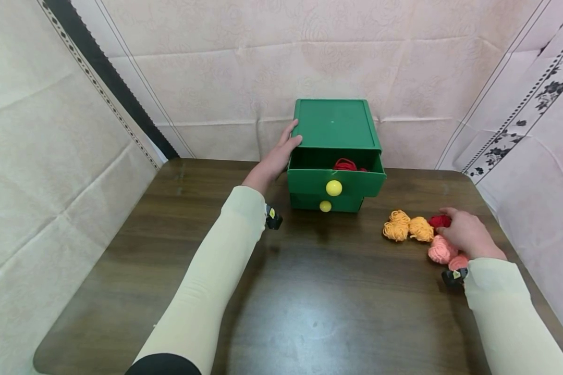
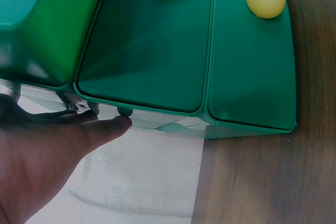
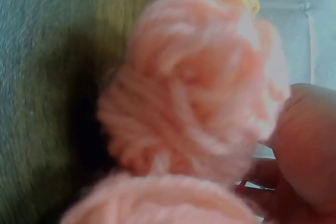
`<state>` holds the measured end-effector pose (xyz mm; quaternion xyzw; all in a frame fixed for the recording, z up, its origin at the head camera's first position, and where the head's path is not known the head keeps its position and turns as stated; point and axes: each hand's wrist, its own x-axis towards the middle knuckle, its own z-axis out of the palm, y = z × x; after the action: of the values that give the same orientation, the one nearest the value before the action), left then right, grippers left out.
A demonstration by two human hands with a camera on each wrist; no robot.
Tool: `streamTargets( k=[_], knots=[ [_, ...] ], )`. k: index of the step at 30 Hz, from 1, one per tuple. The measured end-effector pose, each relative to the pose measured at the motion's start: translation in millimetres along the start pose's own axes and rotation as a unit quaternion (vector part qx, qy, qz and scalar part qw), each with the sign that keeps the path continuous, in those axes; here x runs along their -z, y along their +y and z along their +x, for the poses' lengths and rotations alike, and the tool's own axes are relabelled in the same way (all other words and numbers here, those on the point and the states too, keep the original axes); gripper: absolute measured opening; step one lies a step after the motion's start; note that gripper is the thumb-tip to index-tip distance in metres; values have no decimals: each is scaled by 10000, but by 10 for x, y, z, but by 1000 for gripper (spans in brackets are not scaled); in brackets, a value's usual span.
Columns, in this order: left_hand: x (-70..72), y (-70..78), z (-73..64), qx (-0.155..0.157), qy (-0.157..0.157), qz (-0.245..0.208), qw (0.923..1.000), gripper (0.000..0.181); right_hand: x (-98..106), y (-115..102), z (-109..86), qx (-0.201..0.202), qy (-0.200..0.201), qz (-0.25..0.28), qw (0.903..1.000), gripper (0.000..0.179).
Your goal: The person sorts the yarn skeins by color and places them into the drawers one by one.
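Observation:
A green drawer box (image 1: 333,125) stands at the back of the table, its top drawer (image 1: 305,179) pulled out with red yarn (image 1: 345,164) inside. My left hand (image 1: 278,155) rests along the box's left side, fingers extended; in the left wrist view its thumb (image 2: 107,131) lies by the side wall, beside the closed lower drawers (image 2: 152,51) with yellow knobs. At the right, my right hand (image 1: 466,233) pinches a red yarn ball (image 1: 439,221) between thumb and fingers. Pink yarn balls (image 1: 441,250) lie just under that hand and fill the right wrist view.
Yellow yarn balls (image 1: 396,225) lie on the brown table (image 1: 309,302) between the box and my right hand. Patterned pale cloth (image 1: 216,83) hangs behind and at both sides of the table. The pulled-out drawer juts forward over the lower ones.

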<state>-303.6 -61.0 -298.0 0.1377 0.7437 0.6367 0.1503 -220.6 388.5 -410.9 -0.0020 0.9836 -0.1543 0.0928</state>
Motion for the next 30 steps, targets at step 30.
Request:
streamTargets(
  k=[30],
  knots=[
    [-3,29,0,-9,26,63,10000,60,74,-70,-19,120,801,-87,9967,49]
  ],
)
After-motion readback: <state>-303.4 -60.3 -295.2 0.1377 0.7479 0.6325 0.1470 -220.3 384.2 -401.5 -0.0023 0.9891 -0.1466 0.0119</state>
